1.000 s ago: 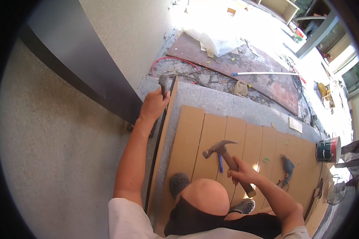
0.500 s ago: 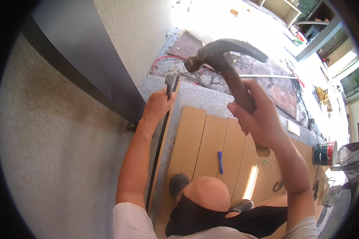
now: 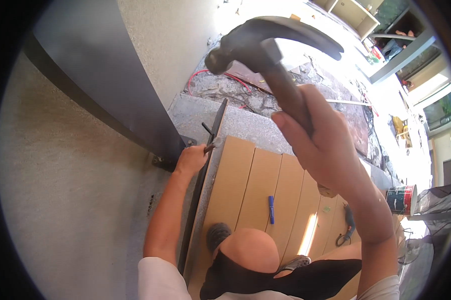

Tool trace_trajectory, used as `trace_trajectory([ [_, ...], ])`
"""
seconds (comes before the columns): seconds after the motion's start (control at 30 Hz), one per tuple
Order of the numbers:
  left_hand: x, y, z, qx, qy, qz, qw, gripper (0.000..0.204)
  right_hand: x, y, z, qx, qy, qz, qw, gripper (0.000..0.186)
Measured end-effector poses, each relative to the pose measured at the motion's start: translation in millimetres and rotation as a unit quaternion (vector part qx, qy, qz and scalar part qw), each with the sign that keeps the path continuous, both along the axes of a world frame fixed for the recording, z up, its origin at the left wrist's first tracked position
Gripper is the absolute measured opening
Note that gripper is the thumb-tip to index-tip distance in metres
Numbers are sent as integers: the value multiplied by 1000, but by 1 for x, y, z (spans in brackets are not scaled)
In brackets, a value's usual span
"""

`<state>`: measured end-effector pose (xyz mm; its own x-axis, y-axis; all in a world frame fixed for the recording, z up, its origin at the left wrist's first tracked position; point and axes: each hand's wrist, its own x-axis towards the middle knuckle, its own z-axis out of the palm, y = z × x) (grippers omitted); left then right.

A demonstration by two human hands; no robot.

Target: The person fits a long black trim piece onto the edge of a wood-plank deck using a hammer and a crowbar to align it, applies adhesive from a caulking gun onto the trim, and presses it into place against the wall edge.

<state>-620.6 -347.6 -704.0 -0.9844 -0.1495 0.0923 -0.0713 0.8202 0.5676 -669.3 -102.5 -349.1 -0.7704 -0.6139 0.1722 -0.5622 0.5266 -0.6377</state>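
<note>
My right hand (image 3: 328, 142) is wrapped round the handle of a claw hammer (image 3: 250, 47), raised high with its striking face to the left and its claw to the right. Lower and to the left, my left hand (image 3: 191, 160) is closed on a short metal rod with a widened head (image 3: 212, 147), held tilted across a long dark strip (image 3: 199, 192). The rod's lower end is hidden by my fingers. Just beyond it a thin black pin (image 3: 207, 128) slants up beside the strip. The hammer is well apart from the rod.
A grey metal post (image 3: 110, 70) with a bolted foot stands at the left. Cardboard-brown boards (image 3: 245, 185) lie under my legs, with a blue marker (image 3: 271, 210) and a power tool (image 3: 349, 220). A paint bucket (image 3: 402, 200) stands right; red cable (image 3: 198, 75) crosses rubble ahead.
My left hand has come nearer along the strip, and the rod in it has gone from upright to tilted. The hammer has risen and shifted left. The black pin now shows.
</note>
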Motion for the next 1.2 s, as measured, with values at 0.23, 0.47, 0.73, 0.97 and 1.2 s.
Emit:
trace_trajectory([
  [0.23, 4, 5, 52, 33, 115, 56, 991, 17, 2, 69, -130, -277, -72, -200, 937, 19],
  [0.47, 15, 11, 41, 32, -15, 66, 997, 22, 0, 153, -206, -224, -179, -328, 900, 15],
  [0.73, 31, 53, 51, 102, 58, 46, 992, 15, -34, 228, -177, -78, -150, -314, 934, 18],
  [0.97, 39, 109, 70, 171, 90, -125, 973, 16, -26, 270, -157, 291, 85, -141, 943, 24],
  [1.2, 55, 144, -8, 14, -41, -38, 998, 20, 30, 306, -193, 500, -91, -153, 848, 45],
])
